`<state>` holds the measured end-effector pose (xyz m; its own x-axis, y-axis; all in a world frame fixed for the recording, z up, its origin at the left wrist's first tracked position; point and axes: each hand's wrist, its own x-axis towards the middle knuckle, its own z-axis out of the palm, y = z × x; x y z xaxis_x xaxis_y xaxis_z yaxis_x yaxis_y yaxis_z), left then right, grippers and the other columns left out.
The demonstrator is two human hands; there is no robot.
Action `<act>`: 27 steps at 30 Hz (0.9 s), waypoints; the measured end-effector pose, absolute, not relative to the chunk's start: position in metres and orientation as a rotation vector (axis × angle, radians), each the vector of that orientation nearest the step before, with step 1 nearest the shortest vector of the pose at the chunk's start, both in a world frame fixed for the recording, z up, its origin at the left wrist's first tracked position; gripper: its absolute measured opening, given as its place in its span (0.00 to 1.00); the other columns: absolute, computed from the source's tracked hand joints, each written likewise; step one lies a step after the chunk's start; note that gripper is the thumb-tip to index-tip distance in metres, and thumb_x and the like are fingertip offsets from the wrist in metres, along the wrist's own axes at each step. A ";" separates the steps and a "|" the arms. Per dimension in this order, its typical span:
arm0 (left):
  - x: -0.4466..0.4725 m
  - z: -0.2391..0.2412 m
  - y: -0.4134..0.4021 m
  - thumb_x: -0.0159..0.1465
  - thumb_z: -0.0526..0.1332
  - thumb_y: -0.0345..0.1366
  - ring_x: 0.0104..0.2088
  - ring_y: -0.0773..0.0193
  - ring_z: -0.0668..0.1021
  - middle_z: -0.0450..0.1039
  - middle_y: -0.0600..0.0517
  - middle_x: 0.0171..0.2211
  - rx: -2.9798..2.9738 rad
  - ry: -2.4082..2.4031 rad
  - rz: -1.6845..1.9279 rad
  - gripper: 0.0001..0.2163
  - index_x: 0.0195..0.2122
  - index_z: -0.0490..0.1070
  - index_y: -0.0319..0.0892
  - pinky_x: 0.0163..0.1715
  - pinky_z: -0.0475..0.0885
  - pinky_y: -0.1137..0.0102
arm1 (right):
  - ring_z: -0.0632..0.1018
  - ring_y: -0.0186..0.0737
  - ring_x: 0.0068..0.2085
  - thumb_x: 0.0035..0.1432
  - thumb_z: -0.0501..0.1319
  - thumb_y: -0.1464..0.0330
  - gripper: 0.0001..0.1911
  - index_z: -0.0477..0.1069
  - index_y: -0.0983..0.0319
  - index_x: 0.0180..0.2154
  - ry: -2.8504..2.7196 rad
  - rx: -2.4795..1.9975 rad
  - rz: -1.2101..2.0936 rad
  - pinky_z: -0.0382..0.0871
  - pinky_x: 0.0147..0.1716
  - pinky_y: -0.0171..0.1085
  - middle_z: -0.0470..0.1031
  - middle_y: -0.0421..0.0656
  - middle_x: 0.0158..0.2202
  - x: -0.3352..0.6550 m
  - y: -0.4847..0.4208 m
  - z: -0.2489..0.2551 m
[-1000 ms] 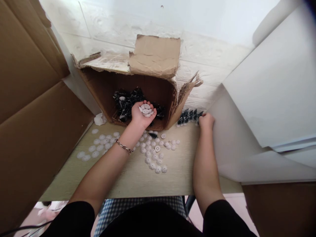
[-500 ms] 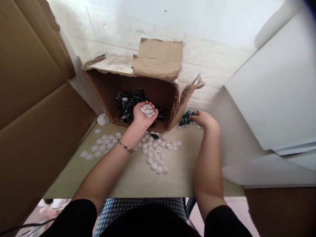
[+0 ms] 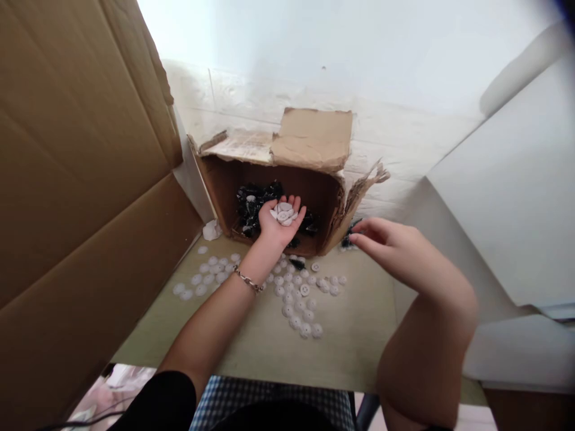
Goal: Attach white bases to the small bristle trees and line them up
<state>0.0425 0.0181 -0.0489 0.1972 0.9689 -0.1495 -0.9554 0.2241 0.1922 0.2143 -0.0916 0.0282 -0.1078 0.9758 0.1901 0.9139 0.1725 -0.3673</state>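
Note:
My left hand (image 3: pixel 279 226) is cupped palm up in front of the box opening, holding a small pile of white plastic discs (image 3: pixel 284 212). A chain bracelet is around that wrist. My right hand (image 3: pixel 381 236) is beside the box's right flap, its thumb and index fingertip apart. Those fingertips are close to small dark green bristle trees (image 3: pixel 348 237), which the hand partly hides. Inside the cardboard box (image 3: pixel 309 163) lie more dark frosted trees (image 3: pixel 251 209), some with white bases. One small loose tree (image 3: pixel 297 264) rests on the table among the discs.
Many white scalloped discs (image 3: pixel 300 305) are spread over the table (image 3: pixel 251 353). A crumpled white piece (image 3: pixel 211 230) is by the box's left corner. Tall cardboard (image 3: pixel 90 179) borders the left, white panels (image 3: pixel 503 197) the right, and a wall stands behind.
The view has shifted, so the scene sits lower and further right. My right elbow has swung outward and the hand has turned, its thumb and index finger now apart. My left hand's fingers have opened slightly under the discs.

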 end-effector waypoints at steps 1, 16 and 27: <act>0.042 -0.048 0.017 0.50 0.50 0.31 0.35 0.63 0.73 0.69 0.52 0.28 0.055 0.251 1.354 0.04 0.25 0.62 0.40 0.36 0.66 0.64 | 0.70 0.33 0.28 0.49 0.52 0.61 0.11 0.68 0.57 0.31 -2.115 -1.707 0.233 0.60 0.25 0.31 0.71 0.38 0.27 0.206 -0.090 0.027; 0.057 -0.045 0.010 0.49 0.49 0.31 0.28 0.65 0.74 0.69 0.46 0.25 0.096 0.305 1.349 0.05 0.22 0.63 0.37 0.28 0.69 0.73 | 0.68 0.34 0.36 0.53 0.50 0.63 0.13 0.68 0.59 0.37 -2.114 -1.333 -0.054 0.60 0.37 0.32 0.65 0.42 0.34 0.148 -0.031 -0.019; 0.066 -0.048 0.003 0.48 0.50 0.31 0.28 0.66 0.74 0.72 0.46 0.28 0.126 0.313 1.263 0.13 0.34 0.67 0.34 0.28 0.69 0.73 | 0.69 0.34 0.30 0.52 0.49 0.63 0.13 0.71 0.60 0.29 -2.016 -1.498 -0.083 0.59 0.31 0.33 0.68 0.42 0.29 0.155 -0.023 -0.023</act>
